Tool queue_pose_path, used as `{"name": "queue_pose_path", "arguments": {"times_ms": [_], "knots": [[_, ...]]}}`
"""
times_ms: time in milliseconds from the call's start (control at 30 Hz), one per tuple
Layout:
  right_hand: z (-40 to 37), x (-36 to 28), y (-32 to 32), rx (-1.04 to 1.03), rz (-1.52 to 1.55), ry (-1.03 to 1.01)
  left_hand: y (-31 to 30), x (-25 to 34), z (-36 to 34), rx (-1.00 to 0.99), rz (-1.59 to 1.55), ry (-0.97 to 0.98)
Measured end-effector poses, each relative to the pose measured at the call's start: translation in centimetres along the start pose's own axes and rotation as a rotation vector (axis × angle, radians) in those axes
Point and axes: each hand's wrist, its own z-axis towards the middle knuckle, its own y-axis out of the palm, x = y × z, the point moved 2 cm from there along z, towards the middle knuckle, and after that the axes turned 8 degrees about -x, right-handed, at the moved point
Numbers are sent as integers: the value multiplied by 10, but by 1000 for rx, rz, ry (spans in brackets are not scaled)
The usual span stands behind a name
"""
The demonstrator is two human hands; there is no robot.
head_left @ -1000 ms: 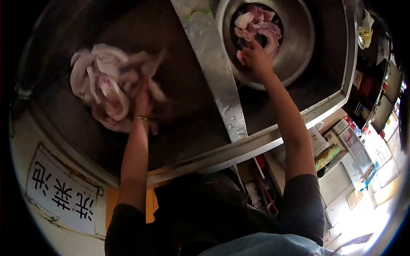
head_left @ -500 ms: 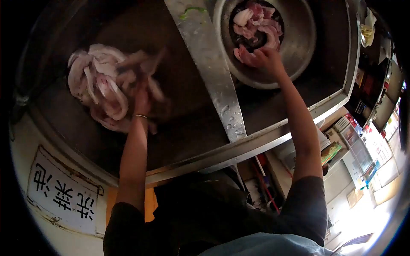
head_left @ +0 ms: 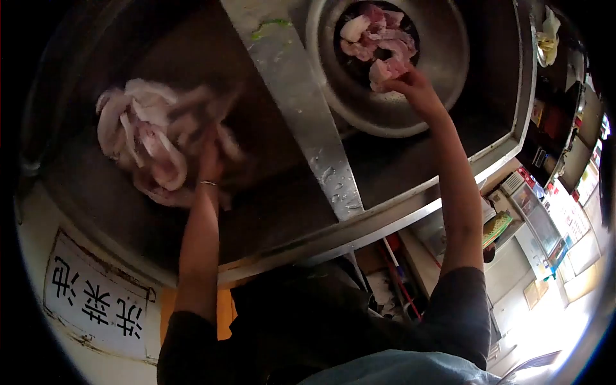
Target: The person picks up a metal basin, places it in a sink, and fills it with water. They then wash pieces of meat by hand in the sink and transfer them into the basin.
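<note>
Meat strips (head_left: 144, 138) lie heaped in the left basin (head_left: 276, 183), left hand (head_left: 212, 160) against them, its grip too blurred to tell; the right hand (head_left: 420, 91) pinches a pink piece (head_left: 387, 70) at the far-right bowl (head_left: 446, 51).

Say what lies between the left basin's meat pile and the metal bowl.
The head view shows dark basin, then the metal divider, between the meat pile and the metal bowl.

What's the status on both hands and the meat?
Right hand: pinching meat piece at metal bowl. Left hand: at pale strips, grip blurred. Metal divider between hands; nothing visibly blocking.
</note>
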Motion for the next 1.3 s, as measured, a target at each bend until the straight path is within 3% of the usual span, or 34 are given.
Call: {"name": "queue_pose_path", "arguments": {"times_ms": [100, 200, 400, 467, 567, 667, 767, 867, 967, 1300], "knots": [[-15, -26, 2, 51, 188, -86, 29, 17, -12, -62, 416, 202], [-22, -29, -1, 46, 236, -112, 35, 17, -11, -206, 298, 188], [-26, -29, -1, 67, 284, -123, 27, 16, -11, -125, 224, 121], [-26, -26, -2, 87, 274, -121, 15, 7, 0, -41, 63, -38], [-29, -27, -4, 106, 250, -103, 34, 13, -6, -59, 49, 0], [-30, -29, -4, 117, 245, -93, 16, 6, 3, -125, 171, 45], [-30, -29, -7, 146, 215, -73, 33, 13, -8, -67, 54, -42], [-29, -30, -10, 137, 219, -77, 17, 8, -1, -26, 194, 51], [-25, -23, -14, 112, 280, -123, -13, -10, 17, -11, 78, -26], [-18, -26, -14, 83, 387, -191, 21, 11, 1, -49, 113, 23]]}}
